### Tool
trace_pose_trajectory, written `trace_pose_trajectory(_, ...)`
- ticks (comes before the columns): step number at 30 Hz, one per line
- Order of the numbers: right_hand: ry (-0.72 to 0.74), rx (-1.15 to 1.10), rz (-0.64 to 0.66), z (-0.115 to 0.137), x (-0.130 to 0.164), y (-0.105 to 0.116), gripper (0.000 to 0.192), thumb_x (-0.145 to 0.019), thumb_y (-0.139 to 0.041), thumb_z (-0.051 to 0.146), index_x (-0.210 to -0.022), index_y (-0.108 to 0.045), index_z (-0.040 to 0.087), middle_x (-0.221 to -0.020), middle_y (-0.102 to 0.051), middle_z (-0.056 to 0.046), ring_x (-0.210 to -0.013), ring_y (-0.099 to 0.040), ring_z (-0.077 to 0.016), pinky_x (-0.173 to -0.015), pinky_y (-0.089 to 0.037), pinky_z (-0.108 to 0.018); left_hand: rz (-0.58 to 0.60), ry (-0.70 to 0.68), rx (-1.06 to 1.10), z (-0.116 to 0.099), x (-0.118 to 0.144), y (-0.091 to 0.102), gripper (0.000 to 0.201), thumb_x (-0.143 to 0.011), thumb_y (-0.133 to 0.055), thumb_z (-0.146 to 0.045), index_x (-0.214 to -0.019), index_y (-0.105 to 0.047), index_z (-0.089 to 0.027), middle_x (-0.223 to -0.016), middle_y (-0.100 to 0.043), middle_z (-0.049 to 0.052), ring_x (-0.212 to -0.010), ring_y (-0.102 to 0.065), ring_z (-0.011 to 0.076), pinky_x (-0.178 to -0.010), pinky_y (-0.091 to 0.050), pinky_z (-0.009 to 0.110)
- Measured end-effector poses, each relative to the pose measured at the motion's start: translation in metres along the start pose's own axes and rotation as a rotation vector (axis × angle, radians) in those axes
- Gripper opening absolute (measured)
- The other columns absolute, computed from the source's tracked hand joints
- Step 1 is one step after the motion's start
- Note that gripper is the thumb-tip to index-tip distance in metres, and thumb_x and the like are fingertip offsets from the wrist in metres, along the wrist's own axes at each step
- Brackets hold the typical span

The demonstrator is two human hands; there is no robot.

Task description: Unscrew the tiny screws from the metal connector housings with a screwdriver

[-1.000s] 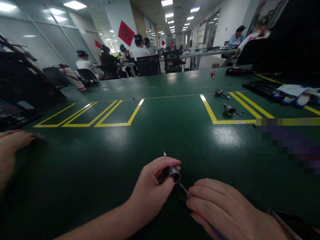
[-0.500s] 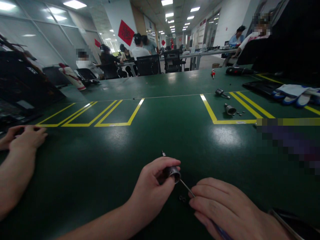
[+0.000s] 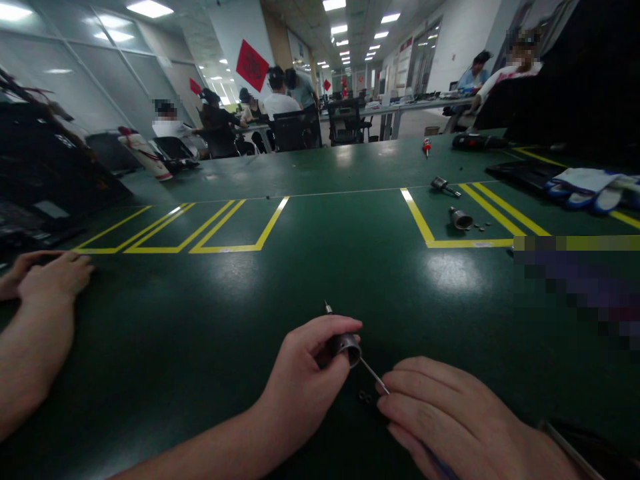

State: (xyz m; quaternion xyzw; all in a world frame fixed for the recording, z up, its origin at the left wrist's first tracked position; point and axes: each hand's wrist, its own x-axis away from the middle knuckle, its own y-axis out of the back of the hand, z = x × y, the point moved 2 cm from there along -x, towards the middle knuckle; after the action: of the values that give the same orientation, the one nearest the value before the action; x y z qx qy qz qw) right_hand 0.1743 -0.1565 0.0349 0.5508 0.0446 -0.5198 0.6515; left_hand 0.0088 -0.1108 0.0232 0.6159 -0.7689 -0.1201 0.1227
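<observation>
Between the thumb and fingers of my left hand is a cup-shaped grey metal part, its open end turned towards my right hand. A narrow pointed tip sticks out beyond my left fingers. My right hand is closed round a thin metal rod, whose far end reaches the rim of the cup; whether it touches inside, I cannot tell. The rod's rear end is hidden under my palm. A few tiny metal pieces lie on the green table between my hands.
Another metal cup, small pieces and a shafted metal part lie in the right taped area. Beyond are a red-handled tool and white-blue gloves. Another person's hands rest at the left. A dark edged object stands beside my right wrist.
My hands, the cup-shaped part and the rod keep almost the same pose. At the left, the other person's arm has shifted slightly.
</observation>
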Motion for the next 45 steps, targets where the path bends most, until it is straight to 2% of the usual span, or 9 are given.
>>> trace_pose_trajectory(6,-0.073,-0.256,0.075,-0.009,-0.004,0.008,0.023,-0.089,-0.043,0.018,-0.078,-0.063,0.017,-0.066,-0.065,-0.003,-0.064,-0.061,-0.0131,-0.064,-0.052,-0.024,0.011,0.085,0.12,0.001,-0.001,0.002,0.03,-0.071,-0.052,-0.009,-0.098,-0.062,-0.015,-0.1,-0.067,0.008,-0.093,-0.064,0.0202,-0.084,-0.052,0.035)
trace_pose_trajectory(12,-0.551,-0.57,0.271,-0.03,-0.001,0.005,0.043,-0.091,-0.04,0.039,-0.058,-0.059,0.018,-0.059,-0.061,-0.001,-0.058,-0.058,-0.0118,-0.058,-0.049,-0.023,0.008,0.151,0.275,-0.006,-0.002,0.005,0.03,-0.069,-0.057,-0.007,-0.098,-0.057,-0.016,-0.108,-0.063,0.008,-0.1,-0.061,0.0214,-0.085,-0.05,0.034)
trace_pose_trajectory(15,-0.642,-0.633,0.326,-0.035,0.002,0.001,0.044,-0.09,-0.039,0.041,-0.058,-0.06,0.018,-0.061,-0.062,-0.002,-0.057,-0.058,-0.0119,-0.059,-0.05,-0.024,0.009,0.171,0.314,-0.006,-0.001,0.006,0.03,-0.07,-0.058,-0.007,-0.098,-0.056,-0.016,-0.108,-0.063,0.008,-0.103,-0.06,0.0211,-0.087,-0.048,0.033)
trace_pose_trajectory(26,-0.433,-0.381,0.143,-0.025,-0.002,0.003,0.039,-0.09,-0.042,0.035,-0.058,-0.059,0.02,-0.058,-0.062,0.0,-0.057,-0.062,-0.0116,-0.055,-0.052,-0.019,0.028,0.224,0.327,-0.004,-0.002,0.006,0.032,-0.069,-0.061,-0.011,-0.1,-0.055,-0.017,-0.098,-0.067,0.007,-0.097,-0.063,0.0203,-0.085,-0.048,0.031)
trace_pose_trajectory(29,-0.314,-0.291,0.155,-0.02,-0.002,0.007,0.03,-0.089,-0.044,0.025,-0.061,-0.055,0.02,-0.058,-0.059,0.001,-0.06,-0.061,-0.0115,-0.07,-0.054,-0.022,-0.004,0.212,0.334,-0.005,-0.002,0.005,0.032,-0.068,-0.062,-0.01,-0.099,-0.055,-0.017,-0.104,-0.065,0.007,-0.096,-0.063,0.0202,-0.084,-0.049,0.031)
trace_pose_trajectory(32,-0.194,-0.232,0.224,-0.015,0.0,0.007,0.023,-0.085,-0.045,0.014,-0.064,-0.052,0.019,-0.058,-0.057,0.002,-0.06,-0.059,-0.0108,-0.089,-0.049,-0.029,-0.047,0.193,0.335,-0.005,-0.002,0.006,0.032,-0.068,-0.063,-0.011,-0.098,-0.056,-0.017,-0.108,-0.064,0.008,-0.096,-0.063,0.0202,-0.082,-0.05,0.031)
trace_pose_trajectory(34,-0.131,-0.21,0.251,-0.013,0.001,0.005,0.02,-0.082,-0.046,0.008,-0.066,-0.053,0.019,-0.06,-0.058,0.002,-0.062,-0.059,-0.0107,-0.094,-0.046,-0.032,-0.053,0.191,0.318,-0.005,-0.002,0.007,0.031,-0.068,-0.064,-0.013,-0.098,-0.058,-0.016,-0.106,-0.065,0.009,-0.095,-0.063,0.0204,-0.082,-0.05,0.031)
trace_pose_trajectory(38,-0.06,-0.203,0.19,-0.013,0.003,0.004,0.019,-0.081,-0.045,0.006,-0.071,-0.055,0.019,-0.062,-0.058,0.001,-0.062,-0.057,-0.0105,-0.092,-0.046,-0.034,-0.039,0.204,0.31,-0.005,-0.002,0.007,0.034,-0.069,-0.066,-0.017,-0.103,-0.06,-0.015,-0.097,-0.068,0.008,-0.095,-0.063,0.0205,-0.086,-0.049,0.033)
trace_pose_trajectory(45,-0.008,-0.218,0.139,-0.014,0.003,0.01,0.016,-0.079,-0.047,0.007,-0.073,-0.055,0.019,-0.063,-0.059,0.001,-0.061,-0.058,-0.011,-0.089,-0.047,-0.036,-0.023,0.214,0.339,-0.005,-0.001,0.008,0.037,-0.07,-0.066,-0.017,-0.106,-0.061,-0.016,-0.1,-0.069,0.007,-0.096,-0.063,0.0203,-0.088,-0.049,0.034)
